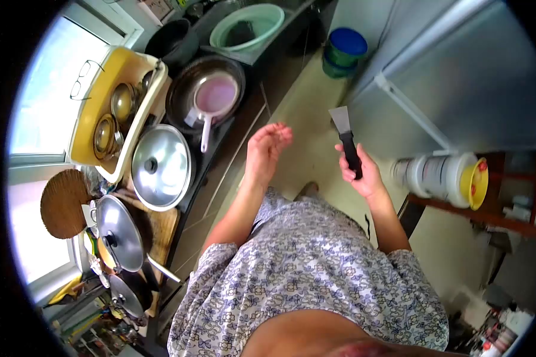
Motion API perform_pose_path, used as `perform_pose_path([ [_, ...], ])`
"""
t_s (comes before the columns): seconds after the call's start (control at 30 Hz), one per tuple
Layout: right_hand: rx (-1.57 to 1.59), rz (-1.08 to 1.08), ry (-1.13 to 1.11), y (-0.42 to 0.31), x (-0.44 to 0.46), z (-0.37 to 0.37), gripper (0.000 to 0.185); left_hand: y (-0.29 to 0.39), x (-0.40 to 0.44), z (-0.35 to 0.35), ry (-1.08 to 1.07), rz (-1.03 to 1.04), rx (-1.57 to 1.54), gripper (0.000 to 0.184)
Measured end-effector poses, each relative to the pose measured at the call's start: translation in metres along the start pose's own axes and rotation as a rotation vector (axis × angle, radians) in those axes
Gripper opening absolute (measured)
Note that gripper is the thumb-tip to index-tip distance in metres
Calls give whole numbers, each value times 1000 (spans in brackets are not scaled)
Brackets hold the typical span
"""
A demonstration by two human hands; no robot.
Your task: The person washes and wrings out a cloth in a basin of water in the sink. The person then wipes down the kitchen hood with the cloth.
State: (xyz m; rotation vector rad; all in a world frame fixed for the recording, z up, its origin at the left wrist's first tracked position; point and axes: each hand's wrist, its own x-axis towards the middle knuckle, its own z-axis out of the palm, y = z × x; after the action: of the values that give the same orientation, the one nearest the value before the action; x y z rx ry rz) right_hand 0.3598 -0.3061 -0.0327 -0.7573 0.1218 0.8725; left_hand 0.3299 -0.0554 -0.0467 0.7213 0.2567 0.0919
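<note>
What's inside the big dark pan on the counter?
A pink, long-handled pot sits in the dark pan, its handle reaching past the rim. The pan's bottom beneath it is covered.

I can see both arms bent at the elbow, the forearms bare and lifted in front of the torso, with the hands well apart. The left forearm (235,205) slants forward and inward to a nearly straight wrist (257,180), and the left hand (268,146) hangs in the air, fingers loosely curled and bunched near the tips, gripping nothing. Over on the other side, the right forearm (390,225) reaches forward too, and the right hand (362,172) is closed in a firm grip, thumb and fingers pressing from opposite sides.
</note>
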Motion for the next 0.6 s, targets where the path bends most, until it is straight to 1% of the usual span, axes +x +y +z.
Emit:
perform_pose_path([
  [0.1, -15, -62, -12, -55, 43, -5, 46, 9, 51, 27, 16, 14, -11, 29],
  [0.13, 9, -84, -44, -69, 61, -6, 41, 13, 70, 31, 29, 20, -11, 30],
  [0.23, 54, -136, 50, -98, 116, -12, 36, 16, 130, 34, 65, 13, -27, 30],
  [0.27, 113, -141, 32, -105, 133, -12, 29, 17, 152, 34, 72, 21, -31, 29],
  [0.3, 122, -152, 54, -115, 150, -15, 27, 14, 175, 32, 84, 21, -50, 28],
  [0.33, 145, -179, 57, -121, 172, -14, 26, 21, 198, 32, 42, 78, 0, 28],
  [0.37, 94, -186, 130, -157, 182, -23, 24, 4, 238, 47, 5, 70, -143, 30],
  [0.4, 99, -189, 118, -177, 205, -25, 20, 14, 273, 51, -39, 74, -206, 32],
  [0.43, 180, -206, 65, -184, 243, -18, 19, 40, 308, 43, -83, 79, -208, 36],
  [0.5, 277, -214, 62, -212, 276, -14, 18, 61, 358, 46, 34, -18, -148, 55],
  [0.57, 267, -238, 53, -230, 322, -5, 17, 81, 402, 34, 82, -2, -65, 60],
  [0.6, 251, -245, 27, -241, 346, -3, 17, 89, 423, 34, 165, -7, 7, 59],
])
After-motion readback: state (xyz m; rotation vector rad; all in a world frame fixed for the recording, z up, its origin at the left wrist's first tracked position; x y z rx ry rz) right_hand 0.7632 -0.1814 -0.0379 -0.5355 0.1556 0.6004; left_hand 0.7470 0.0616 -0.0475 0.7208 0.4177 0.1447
